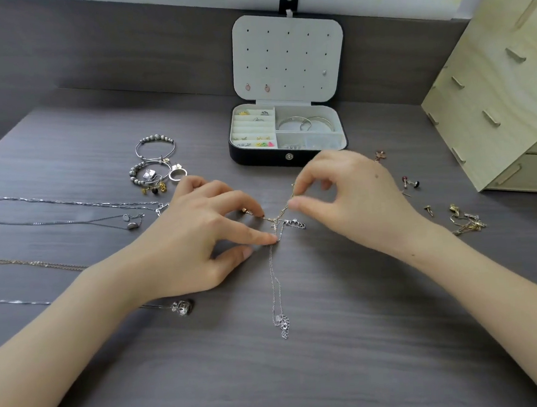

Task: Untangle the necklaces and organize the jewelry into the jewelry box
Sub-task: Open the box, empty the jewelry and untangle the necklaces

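Necklaces (70, 204) lie stretched in rows at the worktop's (336, 373) left edge, with beaded bracelets (155, 147) and a ring beyond them. The left grip (199, 236) is released, thumb apart, its fingertips (271, 237) pinning the tangled necklaces (276, 222) to the worktop; a silver strand trails from the knot toward the person. Behind the knot stands the jewelry box (289, 157), lid up, rings and bangles in its compartments. The right grip (355, 197) pinches a gold strand of the tangle between thumb and forefinger. Loose earrings (412, 182) and a gold chain heap (467, 221) lie right, near a wooden cabinet (507, 91).
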`<state>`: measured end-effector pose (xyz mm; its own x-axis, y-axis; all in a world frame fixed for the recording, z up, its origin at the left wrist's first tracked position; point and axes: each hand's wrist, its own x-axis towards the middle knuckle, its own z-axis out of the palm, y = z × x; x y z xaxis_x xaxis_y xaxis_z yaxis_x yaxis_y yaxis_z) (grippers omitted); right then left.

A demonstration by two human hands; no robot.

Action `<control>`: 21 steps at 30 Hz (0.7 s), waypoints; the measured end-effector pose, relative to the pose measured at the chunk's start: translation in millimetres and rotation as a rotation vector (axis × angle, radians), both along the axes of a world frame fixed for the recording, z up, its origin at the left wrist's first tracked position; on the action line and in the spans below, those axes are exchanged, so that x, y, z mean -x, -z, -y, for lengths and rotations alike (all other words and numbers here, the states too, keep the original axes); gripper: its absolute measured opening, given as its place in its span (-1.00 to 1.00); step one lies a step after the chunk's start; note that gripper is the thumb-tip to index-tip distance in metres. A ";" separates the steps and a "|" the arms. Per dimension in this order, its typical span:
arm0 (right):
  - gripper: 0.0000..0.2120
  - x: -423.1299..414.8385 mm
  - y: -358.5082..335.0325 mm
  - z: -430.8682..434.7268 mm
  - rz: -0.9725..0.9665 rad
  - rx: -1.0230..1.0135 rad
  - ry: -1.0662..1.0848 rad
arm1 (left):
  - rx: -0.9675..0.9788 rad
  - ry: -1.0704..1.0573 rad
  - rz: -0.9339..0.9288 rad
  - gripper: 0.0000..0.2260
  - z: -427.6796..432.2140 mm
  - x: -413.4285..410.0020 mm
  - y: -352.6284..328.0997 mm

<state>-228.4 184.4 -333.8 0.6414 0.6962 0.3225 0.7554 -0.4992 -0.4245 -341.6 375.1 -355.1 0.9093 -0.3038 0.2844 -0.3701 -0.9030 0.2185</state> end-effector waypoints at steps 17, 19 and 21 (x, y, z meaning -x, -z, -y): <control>-0.86 15.8 -12.5 34.0 -0.261 0.312 -0.054 | 0.036 0.014 -0.061 -0.71 -11.8 1.8 -2.8; -0.86 16.8 -14.9 35.6 -0.286 0.303 -0.053 | 0.038 0.016 -0.065 -0.70 -11.7 1.8 -2.9; -0.85 18.1 -15.9 36.4 -0.306 0.290 -0.051 | 0.039 0.018 -0.070 -0.70 -11.7 1.8 -3.4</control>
